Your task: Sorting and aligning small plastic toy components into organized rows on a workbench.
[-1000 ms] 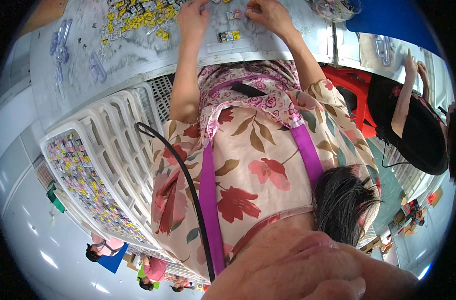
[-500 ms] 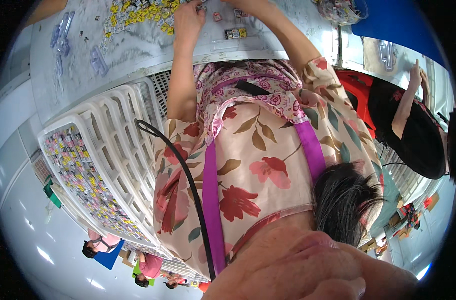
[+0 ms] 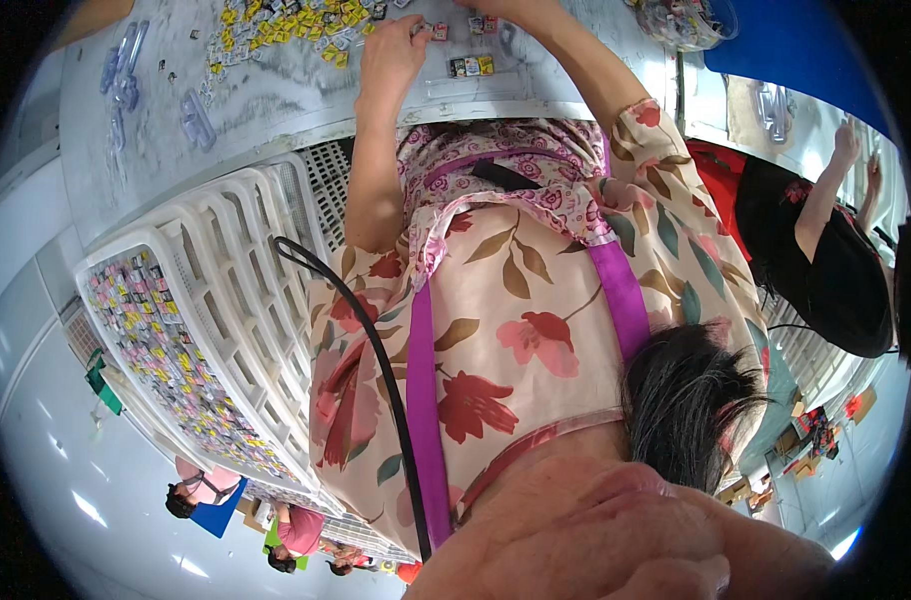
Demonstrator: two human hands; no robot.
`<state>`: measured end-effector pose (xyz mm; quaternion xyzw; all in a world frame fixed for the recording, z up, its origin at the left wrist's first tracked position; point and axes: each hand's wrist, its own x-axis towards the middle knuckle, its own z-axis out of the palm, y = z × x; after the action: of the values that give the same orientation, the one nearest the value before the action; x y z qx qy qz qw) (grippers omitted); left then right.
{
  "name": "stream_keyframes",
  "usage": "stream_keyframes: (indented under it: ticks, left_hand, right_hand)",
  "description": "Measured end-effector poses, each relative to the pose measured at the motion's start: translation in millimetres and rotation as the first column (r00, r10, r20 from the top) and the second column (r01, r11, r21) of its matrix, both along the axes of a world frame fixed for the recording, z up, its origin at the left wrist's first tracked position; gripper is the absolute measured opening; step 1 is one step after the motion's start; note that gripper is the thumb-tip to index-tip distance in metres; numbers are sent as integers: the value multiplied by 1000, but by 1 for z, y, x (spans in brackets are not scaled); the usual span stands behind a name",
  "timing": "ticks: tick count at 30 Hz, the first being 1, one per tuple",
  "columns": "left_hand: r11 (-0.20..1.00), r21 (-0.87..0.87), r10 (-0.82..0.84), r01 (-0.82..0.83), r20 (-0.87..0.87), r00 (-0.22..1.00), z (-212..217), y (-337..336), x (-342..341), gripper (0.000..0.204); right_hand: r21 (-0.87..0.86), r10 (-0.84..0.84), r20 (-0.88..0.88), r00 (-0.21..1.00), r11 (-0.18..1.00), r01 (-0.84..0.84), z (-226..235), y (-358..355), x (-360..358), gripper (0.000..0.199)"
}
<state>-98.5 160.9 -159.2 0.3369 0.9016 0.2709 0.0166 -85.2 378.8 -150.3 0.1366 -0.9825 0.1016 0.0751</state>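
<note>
My left hand [image 3: 394, 52] is over the white work table, its fingers drawn together in a pinch. Something small and dark shows at the fingertips, too small to name. Close beside them lies a small pink-and-white piece [image 3: 440, 32]. My right hand [image 3: 508, 8] is at the top edge, its fingers mostly cut off. Near it lie small dark-and-red pieces [image 3: 484, 25]. Closer to me, a short row of small black, white and yellow pieces [image 3: 472, 67] sits in a clear plastic strip-like holder. A heap of small yellow, white and grey pieces [image 3: 286, 25] spreads left of my left hand.
Clear plastic parts [image 3: 196, 120] lie at the table's left. A clear tub [image 3: 684, 22] of small pieces stands at the right, beside a blue surface [image 3: 776, 50]. Stacked white crates [image 3: 216, 290] are at my left side. Another person [image 3: 821, 240] works at the right.
My left hand has moved right and slightly nearer to me, from the heap's edge to the pink-and-white piece. My right hand has moved slightly. The person at the right has parted their hands.
</note>
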Motion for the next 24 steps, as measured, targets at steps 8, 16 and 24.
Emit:
stream_keyframes:
  ticks: [8,16,24]
  left_hand:
    - [994,-30,-106,106,2,994,2,3,0,37]
    - [1000,10,-26,26,117,993,4,7,9,30]
    - [995,49,-84,82,27,996,0,10,8,30]
  right_hand:
    - [-137,-14,-157,988,991,-8,-20,-5,2,12]
    - [-32,-73,-28,997,997,72,-20,-6,19,14]
    - [-115,157,-35,987,980,-160,-14,4,25,15]
